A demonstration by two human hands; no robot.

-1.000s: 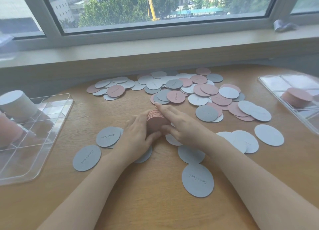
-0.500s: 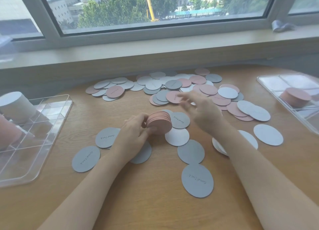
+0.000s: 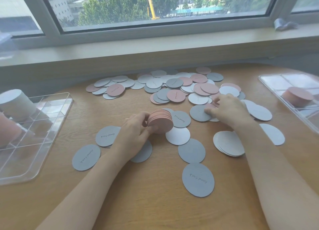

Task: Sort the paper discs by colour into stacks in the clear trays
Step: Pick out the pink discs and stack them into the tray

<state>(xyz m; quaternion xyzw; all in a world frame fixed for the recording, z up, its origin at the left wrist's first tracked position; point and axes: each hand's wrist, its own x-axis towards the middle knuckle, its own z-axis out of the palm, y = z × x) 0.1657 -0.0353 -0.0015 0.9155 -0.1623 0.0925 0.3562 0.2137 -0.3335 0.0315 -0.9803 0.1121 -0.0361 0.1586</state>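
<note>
Your left hand (image 3: pixel 136 131) holds a stack of pink discs (image 3: pixel 160 121) on edge, tilted, just above the wooden desk (image 3: pixel 155 204), its grip closed around the stack with thumb and fingers pressed on the rim. Your right hand (image 3: pixel 229 110) lies farther out on the loose pile of mixed discs (image 3: pixel 176 88); its fingertips (image 3: pixel 208 111) rest at a single pink disc (image 3: pixel 211 106) that overlaps a grey disc (image 3: pixel 198 113), and the grip seems to pinch that pink disc, though the blur does not settle it. Near your forearms grey discs lie flat and apart, the nearest one (image 3: pixel 198 179) carrying small script. A thin stack of white discs (image 3: pixel 227 143) sits beside your right forearm. At the left edge a clear tray (image 3: pixel 57 126) with divided compartments holds a tall white stack (image 3: pixel 15 103) in a far compartment and a pink stack (image 3: pixel 8 131) nearer you, partly cut off. At the right edge a second clear tray (image 3: pixel 269 78) holds a short pink stack (image 3: pixel 298 96). The loose pile lies along the far side of the desk, under the window sill (image 3: pixel 155 48)
</note>
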